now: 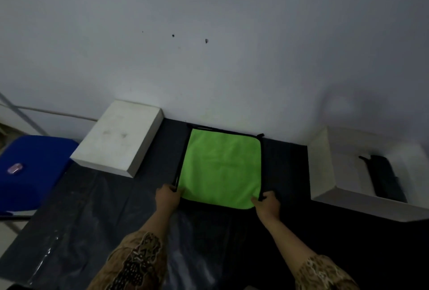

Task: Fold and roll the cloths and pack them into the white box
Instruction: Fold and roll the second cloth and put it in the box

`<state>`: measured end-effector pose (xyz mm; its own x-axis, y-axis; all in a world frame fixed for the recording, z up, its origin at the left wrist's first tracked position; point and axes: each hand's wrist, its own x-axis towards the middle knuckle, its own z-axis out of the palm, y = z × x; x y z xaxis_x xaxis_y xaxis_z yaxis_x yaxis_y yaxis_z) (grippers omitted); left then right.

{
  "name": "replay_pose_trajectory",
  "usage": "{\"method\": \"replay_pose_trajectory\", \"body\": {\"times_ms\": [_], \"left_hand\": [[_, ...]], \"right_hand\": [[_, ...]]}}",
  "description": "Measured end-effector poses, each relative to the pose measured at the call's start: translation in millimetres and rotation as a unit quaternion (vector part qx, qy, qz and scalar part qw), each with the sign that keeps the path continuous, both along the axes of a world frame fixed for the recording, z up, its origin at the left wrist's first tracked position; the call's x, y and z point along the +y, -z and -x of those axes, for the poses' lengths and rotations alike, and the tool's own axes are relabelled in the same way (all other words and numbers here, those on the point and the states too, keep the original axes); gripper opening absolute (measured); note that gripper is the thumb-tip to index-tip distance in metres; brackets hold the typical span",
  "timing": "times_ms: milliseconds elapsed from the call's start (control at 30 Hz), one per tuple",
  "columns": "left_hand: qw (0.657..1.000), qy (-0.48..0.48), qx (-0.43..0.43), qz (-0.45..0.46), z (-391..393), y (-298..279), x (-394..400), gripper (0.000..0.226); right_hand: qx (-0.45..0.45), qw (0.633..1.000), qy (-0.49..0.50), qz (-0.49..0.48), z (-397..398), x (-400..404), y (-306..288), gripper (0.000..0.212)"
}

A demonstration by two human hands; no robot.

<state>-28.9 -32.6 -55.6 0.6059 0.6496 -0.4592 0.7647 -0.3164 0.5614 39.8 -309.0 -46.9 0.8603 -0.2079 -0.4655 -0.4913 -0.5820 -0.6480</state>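
Your left hand (167, 197) pinches the near left corner of the green cloth (221, 169), fingers closed on its dark edge, and your right hand (267, 204) grips the near right corner the same way, thumb over the hem. Both hands sit on the near edge, so neither is nearer than the other; the cloth lies straight ahead of them, spread flat on the dark table (116, 208) and running away from you toward the wall (209, 57), its far edge almost touching it. It looks close to square, with black trim round the green face, so there is no strong long axis to favour; what counts, as I judge it, is that the whole free sheet lies beyond your knuckles, so a fold would carry the near edge forward over the far one. The open white box (325, 169) stands to your right, just off the cloth's right side, with a dark rolled cloth (383, 178) already lying inside it. That puts your right hand on the box side when packing comes. A closed white lid or block (120, 136) rests to the left, well clear of the cloth. Keep both corners level as you lift, or the fold may skew
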Motion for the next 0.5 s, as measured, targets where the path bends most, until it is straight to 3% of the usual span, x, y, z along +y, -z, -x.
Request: {"method": "replay_pose_trajectory", "body": {"times_ms": [100, 233, 367, 500], "left_hand": [[1.0, 0.007, -0.02, -0.018, -3, 2, 2, 0.036], [0.993, -0.06, -0.101, 0.029, -6, -4, 1, 0.031], [0.976, -0.087, -0.19, 0.064, -6, -12, 2, 0.033], [0.937, -0.088, -0.289, 0.176, -14, -32, 2, 0.012]], "right_hand": [[0.018, 1.0, 0.019, -0.006, -3, 5, 2, 0.046], [-0.022, 0.997, 0.053, -0.047, -4, 5, -3, 0.044], [-0.044, 0.988, 0.044, -0.138, -8, -1, -19, 0.02], [-0.06, 0.97, -0.001, -0.237, -12, -5, -47, 0.042]]}}
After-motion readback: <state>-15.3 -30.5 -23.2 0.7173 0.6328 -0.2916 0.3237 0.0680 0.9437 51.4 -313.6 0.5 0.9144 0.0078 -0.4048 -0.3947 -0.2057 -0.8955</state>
